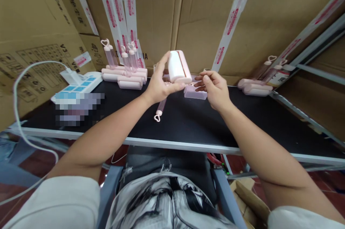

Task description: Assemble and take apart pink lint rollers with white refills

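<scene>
- A person's left hand (158,84) lifts a white-and-pink case (178,67) above a black tabletop (215,126), thumb along its lower edge and fingers around its left side.
- The right hand (217,88) hovers just beside the case, fingers half curled and thumb drawn toward the index; whether it pinches anything small cannot be told.
- The rounded, smooth-looking shell could slip, since one hand alone appears to bear it; a loosened thumb would likely be the cause.
- A drop could strike the translucent lilac box (195,93) or the slim tube with a heart-shaped loop (159,111), both lying below, and perhaps scuff the shell or send the tube rolling.
- Too hard a squeeze could, in this judgement, shift the two parts along their seam.
- The case itself is short and rounded, tilted slightly, its white face glossy, its side and lower rim pale pink, a dark reddish line running between the colours.
</scene>
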A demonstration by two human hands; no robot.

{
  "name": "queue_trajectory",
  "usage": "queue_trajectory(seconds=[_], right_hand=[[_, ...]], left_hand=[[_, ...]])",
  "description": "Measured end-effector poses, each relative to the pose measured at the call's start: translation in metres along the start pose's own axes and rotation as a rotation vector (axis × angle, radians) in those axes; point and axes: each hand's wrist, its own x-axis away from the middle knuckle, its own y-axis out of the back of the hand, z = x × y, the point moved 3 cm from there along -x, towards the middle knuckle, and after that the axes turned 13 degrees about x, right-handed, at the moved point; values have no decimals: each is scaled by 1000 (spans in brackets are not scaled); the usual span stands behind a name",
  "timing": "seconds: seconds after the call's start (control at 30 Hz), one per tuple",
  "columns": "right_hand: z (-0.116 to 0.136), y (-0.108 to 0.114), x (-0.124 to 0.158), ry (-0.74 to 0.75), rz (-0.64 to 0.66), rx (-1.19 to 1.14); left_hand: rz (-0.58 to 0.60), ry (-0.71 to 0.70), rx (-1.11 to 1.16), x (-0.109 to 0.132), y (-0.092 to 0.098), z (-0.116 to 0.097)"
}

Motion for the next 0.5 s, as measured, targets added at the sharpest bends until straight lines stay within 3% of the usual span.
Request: queue_trajectory(seconds=[0.13, 0.27, 0.4, 0.5], right_hand=[[-2, -6, 4, 52, 144, 178], [12, -35, 27, 307, 415, 423], [18, -72, 49, 409, 709, 559], [16, -88, 56, 425, 826, 718]], left_hand=[[-121, 168, 344, -4, 5, 7], [-180, 386, 613, -4, 3, 1], [-119, 456, 762, -4, -1, -10], [-74, 464, 782, -4, -1, -13]])
